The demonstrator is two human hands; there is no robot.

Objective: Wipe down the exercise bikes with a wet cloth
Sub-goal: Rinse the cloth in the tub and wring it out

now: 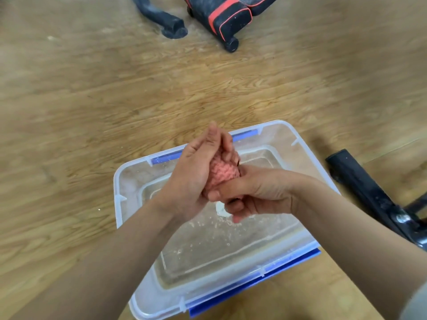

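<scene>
Wood-grain flooring [115, 100] was seen throughout, with a clear plastic tub [129, 172] of water set on it. Above the tub, a pink cloth [221, 173] was clenched between the left hand [196, 172] and right hand [258, 195], fingers closed around it. Black bike parts [221, 17] were seen beyond, and a black base bar [369, 192] beside the tub.

A pink knobbly cloth [221, 174] is bunched into a tight upright roll.

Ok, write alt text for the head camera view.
Both hands, left hand and right hand, squeeze a pink cloth above a clear plastic tub of water on a wooden floor. Black exercise equipment stands beyond.
</scene>
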